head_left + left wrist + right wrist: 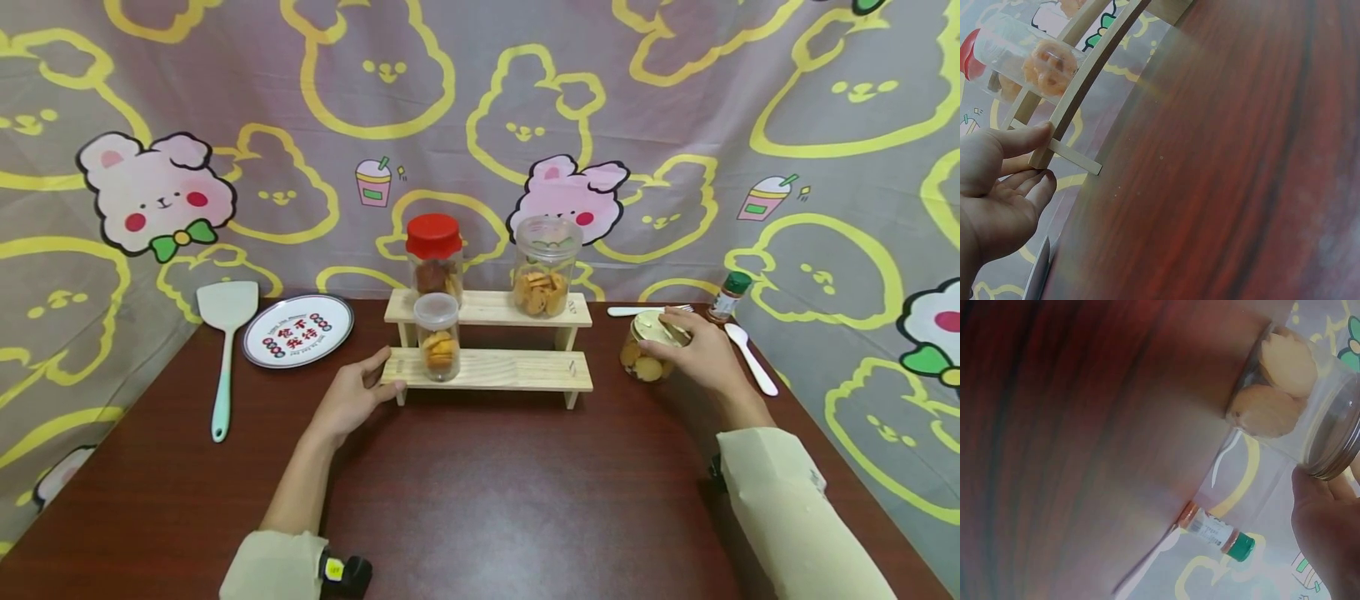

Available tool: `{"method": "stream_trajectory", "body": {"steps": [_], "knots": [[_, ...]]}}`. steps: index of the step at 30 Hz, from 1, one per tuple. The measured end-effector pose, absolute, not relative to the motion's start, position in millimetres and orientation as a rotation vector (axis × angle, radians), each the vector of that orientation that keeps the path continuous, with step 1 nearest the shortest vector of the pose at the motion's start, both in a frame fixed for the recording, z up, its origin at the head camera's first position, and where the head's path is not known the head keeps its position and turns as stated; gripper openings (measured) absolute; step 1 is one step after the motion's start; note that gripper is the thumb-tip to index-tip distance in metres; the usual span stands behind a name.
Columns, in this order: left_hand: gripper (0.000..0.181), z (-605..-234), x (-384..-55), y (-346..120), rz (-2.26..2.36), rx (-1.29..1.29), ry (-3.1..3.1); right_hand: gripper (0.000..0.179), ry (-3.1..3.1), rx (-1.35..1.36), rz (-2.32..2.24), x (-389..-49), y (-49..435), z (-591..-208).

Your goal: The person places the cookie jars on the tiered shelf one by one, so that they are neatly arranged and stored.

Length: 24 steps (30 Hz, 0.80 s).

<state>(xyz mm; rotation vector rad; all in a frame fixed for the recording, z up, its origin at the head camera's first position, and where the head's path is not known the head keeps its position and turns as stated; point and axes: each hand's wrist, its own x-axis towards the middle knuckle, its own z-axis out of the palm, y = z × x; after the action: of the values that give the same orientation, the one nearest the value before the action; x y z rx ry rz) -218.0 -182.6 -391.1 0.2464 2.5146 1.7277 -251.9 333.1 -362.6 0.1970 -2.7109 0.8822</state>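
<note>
My left hand (348, 402) grips the left end of the lower step of a two-step wooden rack (510, 368), thumb and fingers on either side of the board in the left wrist view. On that step stands a small clear jar (437, 337) of orange snacks with a whitish lid. The upper step holds a red-lidded jar (435, 265) and a wider clear-lidded jar (543, 271) of biscuits. To the right of the rack, my right hand (705, 350) grips a gold-lidded jar (637, 362) by its lid from above. Round cookies (1266, 409) show inside it.
At the left lie a pale green spatula (227, 333) and an oval plate (298, 332) with red lettering. A white fork (630, 312), a green-capped seasoning bottle (729, 298) and a white spoon (752, 358) are near the right-hand jar. A patterned cloth hangs behind the table.
</note>
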Motion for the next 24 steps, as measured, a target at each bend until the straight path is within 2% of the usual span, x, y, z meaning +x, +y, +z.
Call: {"method": "stream_trajectory", "body": {"steps": [24], "knots": [[0.073,-392,-218,-183,1.735,0.246,2.512,0.070,-2.636,0.261,0.924,-247,324,-354]]}}
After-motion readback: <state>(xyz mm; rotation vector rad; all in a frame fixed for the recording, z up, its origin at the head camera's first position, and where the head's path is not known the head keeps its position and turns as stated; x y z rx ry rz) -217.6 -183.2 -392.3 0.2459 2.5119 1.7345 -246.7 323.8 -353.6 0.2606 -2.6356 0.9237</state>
